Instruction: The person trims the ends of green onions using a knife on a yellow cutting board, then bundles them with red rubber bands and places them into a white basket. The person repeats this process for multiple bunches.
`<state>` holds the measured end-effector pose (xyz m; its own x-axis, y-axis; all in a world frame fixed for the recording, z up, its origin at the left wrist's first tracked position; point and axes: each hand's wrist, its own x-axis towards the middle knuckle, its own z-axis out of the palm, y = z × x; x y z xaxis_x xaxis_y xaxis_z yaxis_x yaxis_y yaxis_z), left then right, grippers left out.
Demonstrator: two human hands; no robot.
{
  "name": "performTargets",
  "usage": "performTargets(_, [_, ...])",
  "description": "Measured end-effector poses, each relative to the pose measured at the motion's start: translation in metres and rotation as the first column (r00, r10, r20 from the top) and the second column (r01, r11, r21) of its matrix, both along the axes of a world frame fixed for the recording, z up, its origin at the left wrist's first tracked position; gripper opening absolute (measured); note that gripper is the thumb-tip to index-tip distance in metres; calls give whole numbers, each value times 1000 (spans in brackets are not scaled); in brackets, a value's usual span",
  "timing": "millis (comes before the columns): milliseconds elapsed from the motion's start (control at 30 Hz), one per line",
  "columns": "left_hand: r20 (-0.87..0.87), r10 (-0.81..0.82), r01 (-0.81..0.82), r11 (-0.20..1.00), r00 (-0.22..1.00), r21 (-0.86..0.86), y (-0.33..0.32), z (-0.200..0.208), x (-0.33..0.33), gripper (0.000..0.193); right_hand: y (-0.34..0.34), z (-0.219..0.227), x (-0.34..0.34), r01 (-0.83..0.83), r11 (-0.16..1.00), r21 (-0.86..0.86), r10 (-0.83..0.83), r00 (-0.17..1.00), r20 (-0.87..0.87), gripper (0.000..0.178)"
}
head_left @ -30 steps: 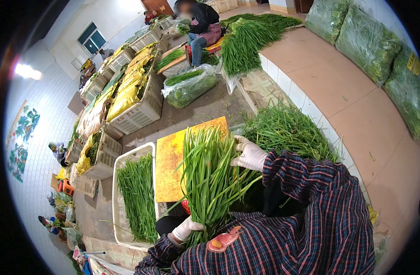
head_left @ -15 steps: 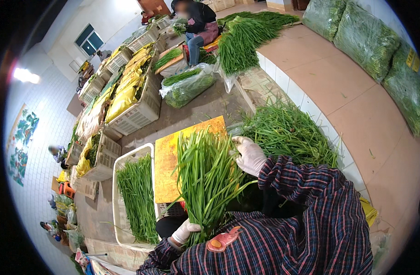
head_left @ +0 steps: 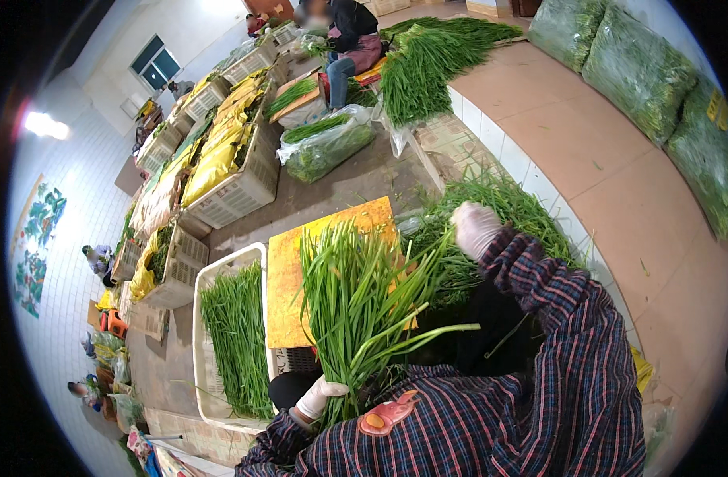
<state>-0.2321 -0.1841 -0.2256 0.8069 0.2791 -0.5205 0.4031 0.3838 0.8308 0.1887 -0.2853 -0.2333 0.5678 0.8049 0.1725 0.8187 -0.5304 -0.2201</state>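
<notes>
My left hand, in a white glove, is closed round the lower part of a thick bunch of garlic chives. The bunch stands nearly upright against my lap, its leaves fanning over a worn yellow board. A few stalks stick out sideways to the right. Off to the right, my gloved right hand is raised with its fingers curled in, at the ends of some green leaves that trail from the bunch. Behind that hand lies a loose heap of green leaves.
Left of the board stands a white crate of laid-out chives. Farther off are stacked white crates, a plastic bag of greens and a seated person. A tiled ledge curves along the right, with full bags.
My right hand has moved up and right, away from the bunch, and its fingers have curled in. Several leaves now spread toward it. My left hand keeps its hold.
</notes>
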Motion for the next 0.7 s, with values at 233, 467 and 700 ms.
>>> performTargets(233, [50,-25,27,999,998,-21,1,2,1,65,-53,-10,83,381,714,-587,-314,924,219,24])
performTargets(467, [61,4,-2,999,998,-37,-1,1,-4,64,13,70,-48,-442,893,79,409,873,265,53])
performTargets(700, [-18,-128,128,992,992,-3,1,2,6,58,31,54,-80,-456,829,-323,351,875,-333,65])
